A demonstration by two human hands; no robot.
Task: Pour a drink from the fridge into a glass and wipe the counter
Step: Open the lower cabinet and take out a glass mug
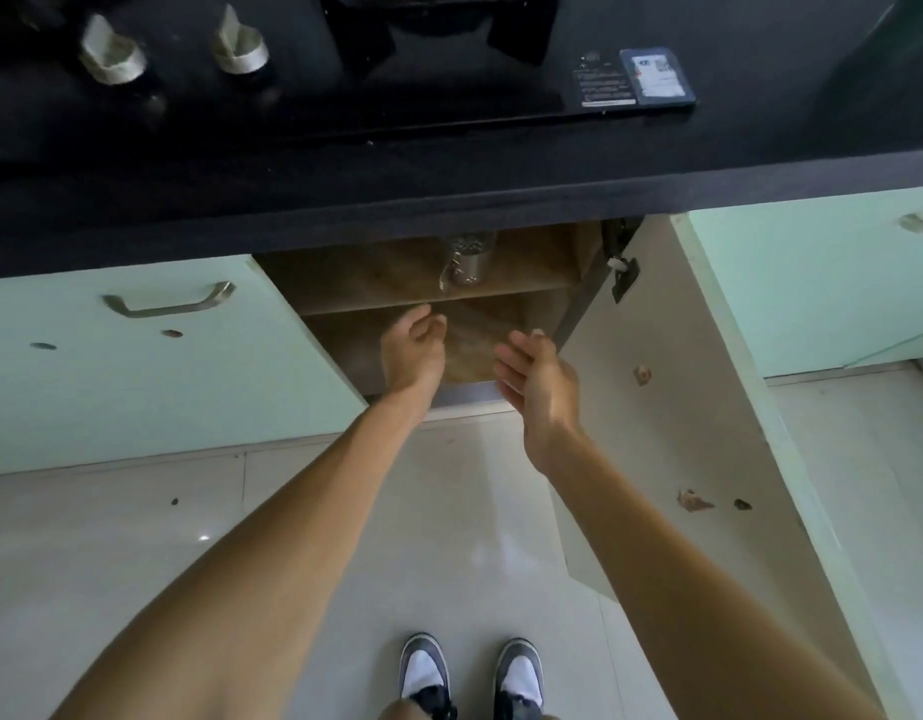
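We look straight down at a pale tiled floor (137, 537), and above it in the view the black counter (449, 200) runs across the full width, its front edge overhanging the cabinets. A black glass hob (303, 96) is set into the counter. Below the counter, mint-green cabinet fronts (137, 366) stand to the left and right of one open cabinet (345, 350). Its door (672, 407) is swung out toward us on the right, pale inner face showing.

Both of our bare forearms reach toward that opening. The left hand (412, 350) hangs in front of the lower compartment, just under the shelf (501, 296), fingers loosely curled and holding nothing. The right hand (534, 376) is beside it but apart from it — fingers nearly straight, palm turned toward the left hand, also holding nothing, near the inner edge of the open door without clearly touching it.

At the bottom edge we see our two grey-and-white shoes (425, 672). Two silver knobs (113, 54) sit at the hob's left. A perforated steel holder (467, 262) stands upright on the upper shelf, partly hidden by the counter edge. A metal bar handle (168, 298) is on the left front, and a blue-edged label (656, 77) is on the hob's right corner.
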